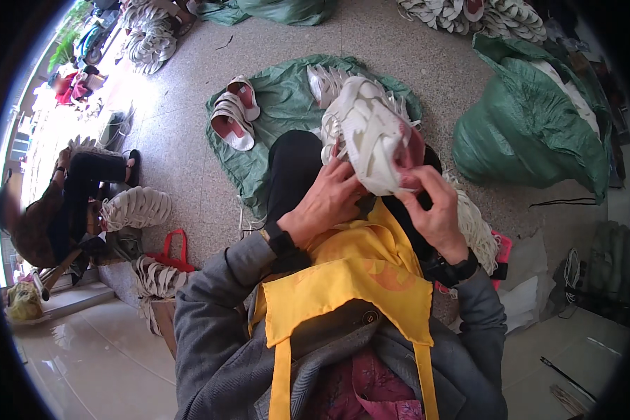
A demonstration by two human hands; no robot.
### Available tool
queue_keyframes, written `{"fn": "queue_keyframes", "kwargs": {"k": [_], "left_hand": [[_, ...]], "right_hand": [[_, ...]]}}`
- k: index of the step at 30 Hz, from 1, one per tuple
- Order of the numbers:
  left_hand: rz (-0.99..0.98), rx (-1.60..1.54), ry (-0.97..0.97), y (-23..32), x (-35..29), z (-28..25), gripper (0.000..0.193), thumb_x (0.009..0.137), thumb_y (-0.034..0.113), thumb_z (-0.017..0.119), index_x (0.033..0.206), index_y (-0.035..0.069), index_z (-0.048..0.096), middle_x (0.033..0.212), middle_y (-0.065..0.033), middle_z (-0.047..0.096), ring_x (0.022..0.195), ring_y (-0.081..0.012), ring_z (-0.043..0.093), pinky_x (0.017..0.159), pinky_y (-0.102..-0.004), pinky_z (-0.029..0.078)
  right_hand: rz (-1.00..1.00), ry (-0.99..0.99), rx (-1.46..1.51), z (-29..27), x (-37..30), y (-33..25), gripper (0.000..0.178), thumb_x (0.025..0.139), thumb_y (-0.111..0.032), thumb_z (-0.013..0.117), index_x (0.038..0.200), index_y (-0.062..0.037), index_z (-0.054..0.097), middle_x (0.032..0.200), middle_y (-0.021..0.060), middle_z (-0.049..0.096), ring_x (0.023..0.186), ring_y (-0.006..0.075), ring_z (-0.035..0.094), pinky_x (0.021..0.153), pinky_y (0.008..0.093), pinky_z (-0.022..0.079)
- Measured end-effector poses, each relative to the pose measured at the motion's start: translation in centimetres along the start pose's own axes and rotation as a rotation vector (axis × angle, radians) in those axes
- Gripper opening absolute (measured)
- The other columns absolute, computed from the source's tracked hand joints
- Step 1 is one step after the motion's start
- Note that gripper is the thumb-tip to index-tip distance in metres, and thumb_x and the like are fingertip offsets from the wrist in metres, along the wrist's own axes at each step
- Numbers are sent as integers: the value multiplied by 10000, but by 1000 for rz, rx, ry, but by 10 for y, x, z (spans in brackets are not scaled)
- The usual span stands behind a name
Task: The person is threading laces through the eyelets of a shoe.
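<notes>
Shoe (371,133) tilts sole-up, long axis running away.

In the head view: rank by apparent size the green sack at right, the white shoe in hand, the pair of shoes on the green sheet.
1. Green sack
2. White shoe, though nearer the camera, so enlarged
3. Pair of shoes on the green sheet

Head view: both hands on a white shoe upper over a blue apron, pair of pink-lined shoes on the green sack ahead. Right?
Not quite: the apron is yellow, not blue, as the head view shows. The rest holds: left hand and right hand both grip the white shoe upper, and the pink-lined pair lies on the green sack ahead.
</notes>
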State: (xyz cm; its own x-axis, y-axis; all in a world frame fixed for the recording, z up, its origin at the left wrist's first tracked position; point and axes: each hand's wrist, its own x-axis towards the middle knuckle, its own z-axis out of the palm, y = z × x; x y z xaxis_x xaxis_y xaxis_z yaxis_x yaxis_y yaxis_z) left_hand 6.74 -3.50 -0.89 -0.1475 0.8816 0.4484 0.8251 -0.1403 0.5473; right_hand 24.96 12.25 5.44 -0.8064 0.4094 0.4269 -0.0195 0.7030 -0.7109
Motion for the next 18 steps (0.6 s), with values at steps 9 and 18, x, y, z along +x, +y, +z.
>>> {"fn": "queue_keyframes", "kwargs": {"k": [9,18], "left_hand": [[-459,-222,312,-12,-31,-24,214,874,-125,607,1036,-16,520,1025,-155,571,849,-299,624,713,-310,562],[-275,27,282,-2,-7,-26,339,872,31,741,1153,-17,558,1223,-171,574,1051,-354,593,840,-393,552]], "right_hand": [[-112,-181,-186,44,-5,-4,291,856,-183,798,1054,-61,624,1064,116,658,871,346,704,720,424,575],[-24,-407,-374,60,-3,3,388,868,-191,789,1139,-4,583,1042,168,632,884,369,702,733,441,578]]}}
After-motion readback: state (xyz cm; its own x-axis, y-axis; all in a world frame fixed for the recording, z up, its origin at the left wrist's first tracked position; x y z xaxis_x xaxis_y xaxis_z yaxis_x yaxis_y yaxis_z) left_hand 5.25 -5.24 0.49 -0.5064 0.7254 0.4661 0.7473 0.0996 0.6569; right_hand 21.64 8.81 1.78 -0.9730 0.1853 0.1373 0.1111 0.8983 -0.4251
